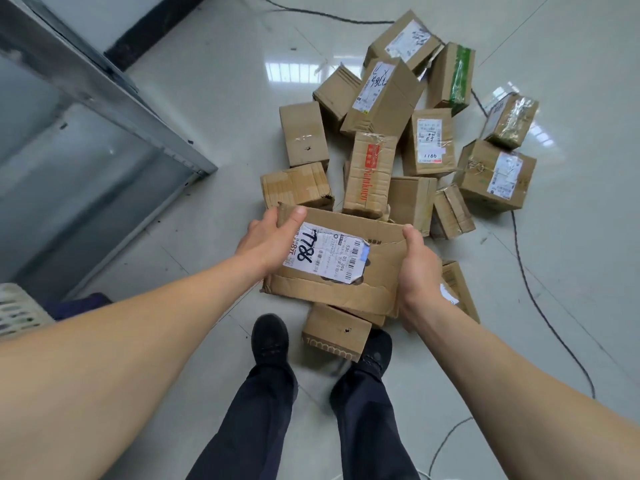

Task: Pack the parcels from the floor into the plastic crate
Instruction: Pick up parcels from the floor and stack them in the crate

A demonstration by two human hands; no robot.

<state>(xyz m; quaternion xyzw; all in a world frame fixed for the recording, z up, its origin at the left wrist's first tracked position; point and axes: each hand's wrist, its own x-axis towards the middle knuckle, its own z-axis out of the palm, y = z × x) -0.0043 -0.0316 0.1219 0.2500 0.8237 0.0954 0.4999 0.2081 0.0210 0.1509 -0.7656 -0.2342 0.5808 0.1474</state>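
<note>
While the left hand (268,242) and right hand (420,271) clamp the ends of the dented parcel (346,268) above the floor (214,98) pile, its torn, creased cardboard could buckle and slip before reaching the crate (19,310) at the floor's left edge.

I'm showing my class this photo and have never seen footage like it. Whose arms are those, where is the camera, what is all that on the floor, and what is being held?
There is no machine here. A person wears a camera on the head, looking down past their own bare arms and shoes. The left hand and right hand grip opposite ends of a worn cardboard parcel with a torn shipping label. Beyond it, a heap of parcels lies on the shiny tiled floor, with a black cable running alongside. At the left edge, part of a pale plastic crate shows.
</note>
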